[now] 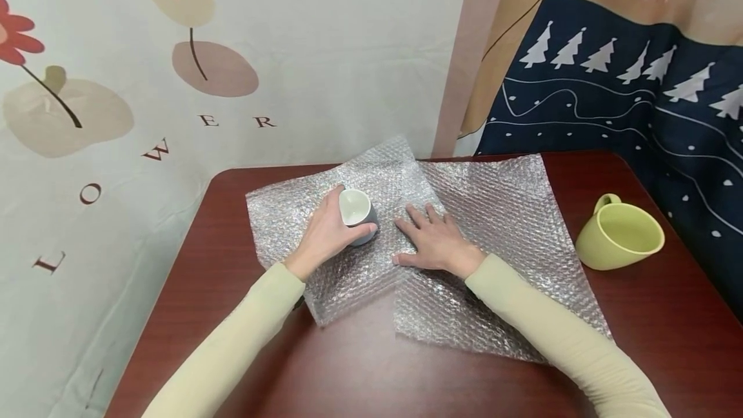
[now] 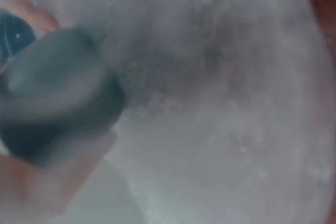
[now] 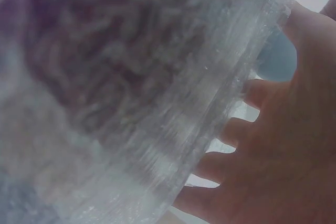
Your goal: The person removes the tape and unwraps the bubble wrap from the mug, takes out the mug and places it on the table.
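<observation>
In the head view my left hand (image 1: 329, 226) grips a small blue-grey cup (image 1: 355, 206) with a white inside, thumb on the near side and fingers round the far side. The cup stands tilted over the left sheet of bubble wrap (image 1: 290, 205). The left wrist view is blurred, showing the cup's dark outside (image 2: 58, 87) between thumb and fingers. To its right, my right hand (image 1: 434, 242) lies flat with fingers spread, where the left sheet overlaps the right sheet of bubble wrap (image 1: 493, 192). In the right wrist view its fingers (image 3: 218, 166) rest against the wrap.
A yellow-green mug (image 1: 618, 240) stands to the right of the bubble wrap, its handle pointing away. The dark red table (image 1: 203, 263) ends at a back edge against a printed cloth (image 1: 348, 50). A navy cloth with white trees (image 1: 609, 95) hangs at the right.
</observation>
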`<action>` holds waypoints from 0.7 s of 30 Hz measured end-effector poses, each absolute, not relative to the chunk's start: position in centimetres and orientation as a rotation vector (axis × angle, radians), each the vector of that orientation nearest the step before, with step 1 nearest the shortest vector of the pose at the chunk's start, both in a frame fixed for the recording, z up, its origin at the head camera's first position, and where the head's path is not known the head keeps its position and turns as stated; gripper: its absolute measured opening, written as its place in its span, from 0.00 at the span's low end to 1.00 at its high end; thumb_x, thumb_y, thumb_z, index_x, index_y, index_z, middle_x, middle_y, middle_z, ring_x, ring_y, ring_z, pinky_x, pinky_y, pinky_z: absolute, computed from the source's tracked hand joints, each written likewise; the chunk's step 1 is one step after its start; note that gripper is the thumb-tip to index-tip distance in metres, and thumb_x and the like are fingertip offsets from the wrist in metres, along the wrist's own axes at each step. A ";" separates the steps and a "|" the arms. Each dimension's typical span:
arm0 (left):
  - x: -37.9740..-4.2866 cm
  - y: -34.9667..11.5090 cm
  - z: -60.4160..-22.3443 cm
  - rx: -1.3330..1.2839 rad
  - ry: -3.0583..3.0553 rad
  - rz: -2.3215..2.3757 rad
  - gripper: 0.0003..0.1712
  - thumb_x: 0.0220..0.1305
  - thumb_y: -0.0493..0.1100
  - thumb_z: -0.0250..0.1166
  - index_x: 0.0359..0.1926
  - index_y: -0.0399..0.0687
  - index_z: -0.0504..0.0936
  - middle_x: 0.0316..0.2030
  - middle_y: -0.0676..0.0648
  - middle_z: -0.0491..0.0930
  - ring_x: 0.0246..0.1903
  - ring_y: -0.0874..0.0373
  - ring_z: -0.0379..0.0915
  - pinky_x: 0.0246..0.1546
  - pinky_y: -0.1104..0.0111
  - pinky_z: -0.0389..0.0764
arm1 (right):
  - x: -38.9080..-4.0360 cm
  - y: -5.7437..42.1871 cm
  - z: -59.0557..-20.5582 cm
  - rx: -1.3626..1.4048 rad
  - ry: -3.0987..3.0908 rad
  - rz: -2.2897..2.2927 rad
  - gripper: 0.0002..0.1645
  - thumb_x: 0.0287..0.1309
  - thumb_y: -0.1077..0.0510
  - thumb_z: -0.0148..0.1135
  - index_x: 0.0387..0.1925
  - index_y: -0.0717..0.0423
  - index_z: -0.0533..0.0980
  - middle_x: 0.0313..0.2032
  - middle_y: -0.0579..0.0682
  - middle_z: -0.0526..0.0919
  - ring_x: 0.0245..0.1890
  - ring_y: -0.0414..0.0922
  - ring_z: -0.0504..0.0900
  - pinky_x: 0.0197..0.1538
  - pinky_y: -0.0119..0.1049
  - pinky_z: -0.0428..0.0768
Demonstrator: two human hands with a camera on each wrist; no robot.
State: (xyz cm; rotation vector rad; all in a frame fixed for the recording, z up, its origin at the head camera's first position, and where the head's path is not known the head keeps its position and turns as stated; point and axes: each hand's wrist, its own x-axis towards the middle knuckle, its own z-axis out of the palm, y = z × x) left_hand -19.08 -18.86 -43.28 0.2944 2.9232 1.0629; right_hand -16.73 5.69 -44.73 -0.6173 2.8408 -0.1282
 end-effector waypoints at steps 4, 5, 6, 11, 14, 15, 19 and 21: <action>-19.2 -18.9 -43.6 0.301 2.949 1.094 0.62 0.53 0.64 0.77 0.78 0.39 0.57 0.65 0.34 0.71 0.61 0.37 0.72 0.59 0.40 0.73 | -16.8 5.6 -44.7 -0.620 2.841 -0.131 0.53 0.64 0.23 0.56 0.81 0.43 0.58 0.81 0.58 0.50 0.78 0.69 0.47 0.70 0.74 0.55; -19.2 -18.9 -43.7 0.298 2.957 1.102 0.62 0.52 0.64 0.77 0.78 0.40 0.58 0.65 0.35 0.72 0.60 0.37 0.73 0.59 0.41 0.74 | -16.8 5.6 -44.7 -0.620 2.840 -0.133 0.53 0.64 0.23 0.56 0.81 0.43 0.58 0.81 0.58 0.50 0.78 0.69 0.47 0.70 0.74 0.55; -19.2 -18.9 -43.8 0.292 2.964 1.109 0.61 0.52 0.64 0.77 0.77 0.40 0.59 0.64 0.35 0.73 0.59 0.38 0.74 0.58 0.41 0.75 | -16.8 5.6 -44.7 -0.620 2.838 -0.132 0.53 0.64 0.23 0.56 0.81 0.43 0.58 0.81 0.58 0.50 0.78 0.69 0.47 0.70 0.74 0.55; -19.1 -19.1 -43.9 0.285 2.985 1.150 0.60 0.50 0.64 0.78 0.76 0.42 0.62 0.60 0.38 0.76 0.55 0.39 0.76 0.52 0.45 0.78 | -16.8 5.6 -44.6 -0.613 2.828 -0.139 0.53 0.64 0.23 0.56 0.81 0.43 0.58 0.81 0.57 0.49 0.78 0.69 0.47 0.71 0.74 0.54; -19.0 -19.1 -43.7 0.286 2.981 1.174 0.60 0.50 0.64 0.78 0.76 0.43 0.62 0.59 0.39 0.77 0.54 0.40 0.76 0.51 0.46 0.79 | -16.8 5.6 -44.6 -0.609 2.824 -0.141 0.53 0.64 0.23 0.56 0.81 0.43 0.58 0.82 0.57 0.49 0.79 0.68 0.47 0.71 0.74 0.54; -19.0 -19.1 -43.6 0.282 2.980 1.177 0.59 0.50 0.64 0.78 0.75 0.43 0.62 0.58 0.39 0.77 0.54 0.40 0.76 0.51 0.46 0.79 | -16.8 5.6 -44.6 -0.609 2.825 -0.141 0.53 0.64 0.23 0.56 0.81 0.43 0.58 0.82 0.57 0.49 0.79 0.68 0.47 0.71 0.74 0.54; -18.6 -19.1 -42.9 0.265 2.970 1.196 0.60 0.49 0.65 0.78 0.76 0.46 0.63 0.59 0.40 0.77 0.54 0.41 0.76 0.51 0.45 0.79 | -16.8 5.6 -44.6 -0.616 2.829 -0.148 0.53 0.64 0.23 0.56 0.81 0.43 0.58 0.81 0.58 0.49 0.78 0.69 0.47 0.71 0.74 0.54; -18.4 -19.2 -42.7 0.267 2.976 1.204 0.59 0.49 0.66 0.78 0.75 0.46 0.64 0.59 0.41 0.78 0.54 0.41 0.76 0.51 0.45 0.79 | -16.8 5.7 -44.6 -0.619 2.830 -0.154 0.53 0.64 0.23 0.56 0.81 0.44 0.58 0.81 0.58 0.49 0.78 0.69 0.47 0.70 0.75 0.54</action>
